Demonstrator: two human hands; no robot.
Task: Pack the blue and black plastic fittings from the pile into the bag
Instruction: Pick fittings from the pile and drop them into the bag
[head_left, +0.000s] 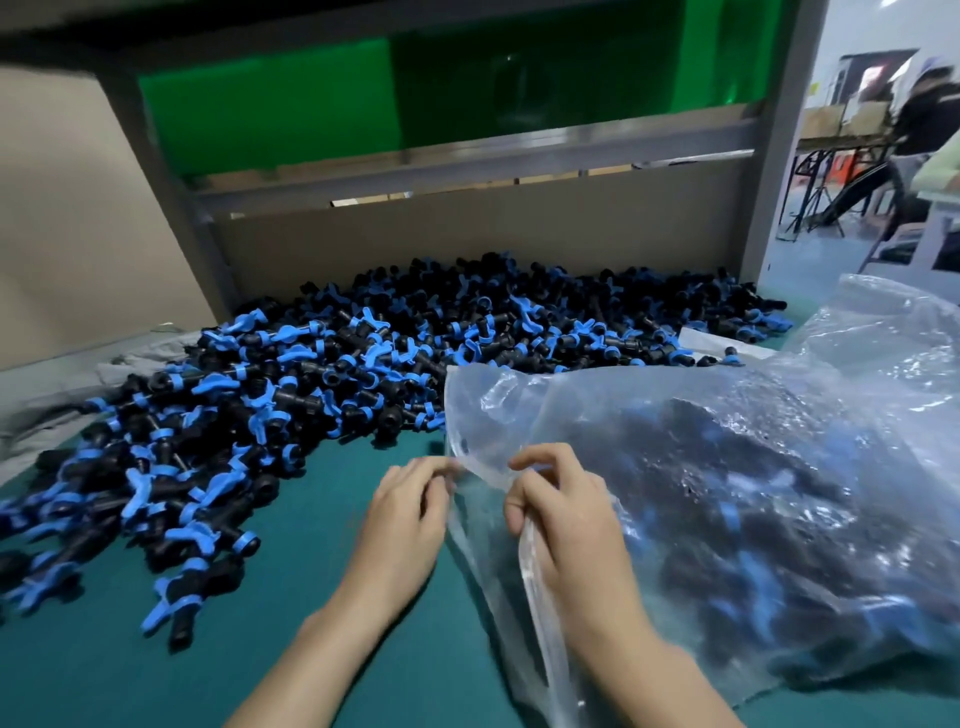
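Pinching the bag (524, 410) mouth in left grip (410, 501) and right grip (563, 514) beside the pile (311, 374), risking slipped film and fittings (717, 483) spilled over the table (156, 686)

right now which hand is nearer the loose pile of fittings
Left. The left hand pinches the bag edge on the side facing the pile of fittings; the right hand grips the bag farther right, away from the pile.
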